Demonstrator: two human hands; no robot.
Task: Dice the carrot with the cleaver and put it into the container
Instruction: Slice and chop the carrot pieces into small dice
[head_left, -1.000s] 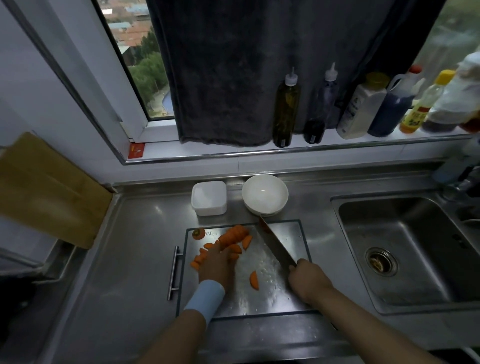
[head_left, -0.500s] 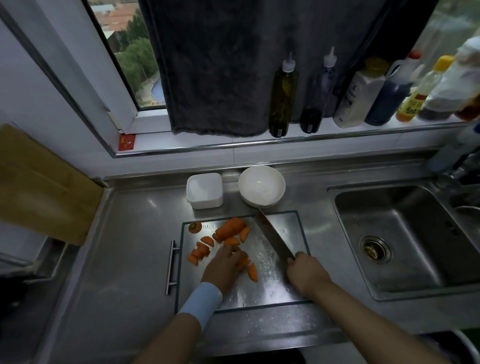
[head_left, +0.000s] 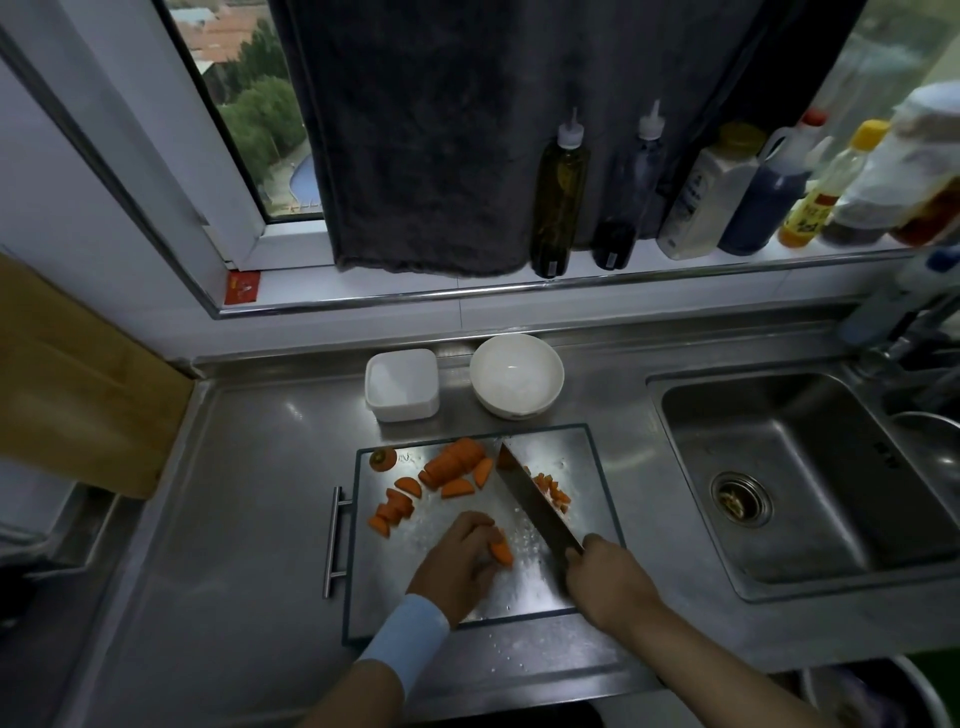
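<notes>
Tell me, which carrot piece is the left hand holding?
The half-round slice under the left hand fingers, nearest the cleaver; the others lie untouched farther up.

Both forearms are bare. The left hand (head_left: 460, 564) has a wide, pale blue band (head_left: 410, 636) snug around its wrist; the right hand (head_left: 610, 584) and wrist wear nothing.

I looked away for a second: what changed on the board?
The left hand drew back toward the person and now pins a carrot piece. A small pile of dice shows right of the cleaver. The right hand keeps its grip. The container is unmoved.
</notes>
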